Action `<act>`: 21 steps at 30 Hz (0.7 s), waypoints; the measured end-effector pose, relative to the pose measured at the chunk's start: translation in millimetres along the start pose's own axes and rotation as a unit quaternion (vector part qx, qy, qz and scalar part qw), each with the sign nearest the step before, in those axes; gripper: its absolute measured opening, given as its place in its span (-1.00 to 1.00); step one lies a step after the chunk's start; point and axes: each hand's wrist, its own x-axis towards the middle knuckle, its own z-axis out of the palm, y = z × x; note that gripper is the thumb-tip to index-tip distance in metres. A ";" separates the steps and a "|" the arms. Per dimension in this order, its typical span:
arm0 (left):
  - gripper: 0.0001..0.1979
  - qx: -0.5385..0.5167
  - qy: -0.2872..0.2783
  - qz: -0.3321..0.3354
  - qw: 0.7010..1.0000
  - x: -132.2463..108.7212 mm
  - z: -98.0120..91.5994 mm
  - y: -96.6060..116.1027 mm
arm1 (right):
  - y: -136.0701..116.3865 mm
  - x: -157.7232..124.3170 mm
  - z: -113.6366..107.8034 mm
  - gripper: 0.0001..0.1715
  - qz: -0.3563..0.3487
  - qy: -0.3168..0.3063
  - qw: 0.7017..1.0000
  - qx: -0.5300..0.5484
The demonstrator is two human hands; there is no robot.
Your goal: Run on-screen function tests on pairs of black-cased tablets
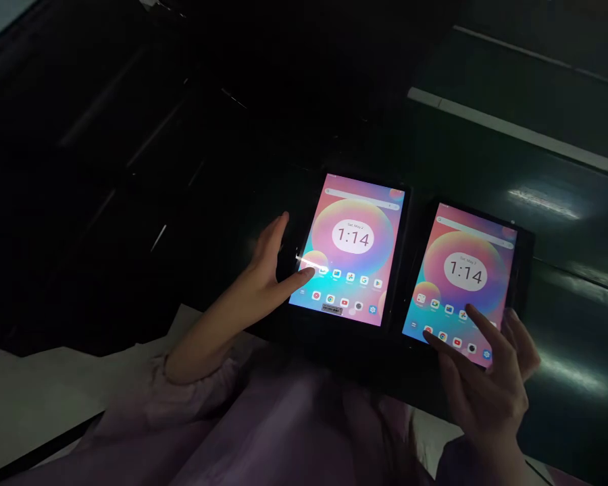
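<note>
The open left hand (pixel 256 273) holds nothing, one fingertip on the left tablet (pixel 352 250); the spread right hand (pixel 481 385) is over the right tablet (pixel 461 283), contact unclear; both lie side by side near the front edge of the dark bench (pixel 562 317)

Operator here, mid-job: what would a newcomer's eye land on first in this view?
The left tablet and right tablet catch the eye first, glowing side by side on a dark glossy table, each showing 1:14 on pink-blue wallpaper. The left hand extends a finger to the left tablet's icon row, at its lower left. The right hand spreads over the right tablet's lower right corner.
</note>
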 end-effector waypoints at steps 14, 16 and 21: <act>0.15 -0.054 -0.098 0.032 0.993 -4.2 -8.5 -23.1 | -2.7 8.0 -2.1 -0.17 0.022 0.055 0.998 0.030; 0.17 -0.049 -0.108 0.035 0.992 -4.0 -10.9 -23.4 | -2.5 9.2 -1.0 -0.18 0.021 0.061 0.997 0.029; 0.22 -0.053 -0.128 0.030 0.990 -0.8 -17.3 -24.0 | 0.3 1.5 1.3 -0.17 0.045 0.060 0.997 0.017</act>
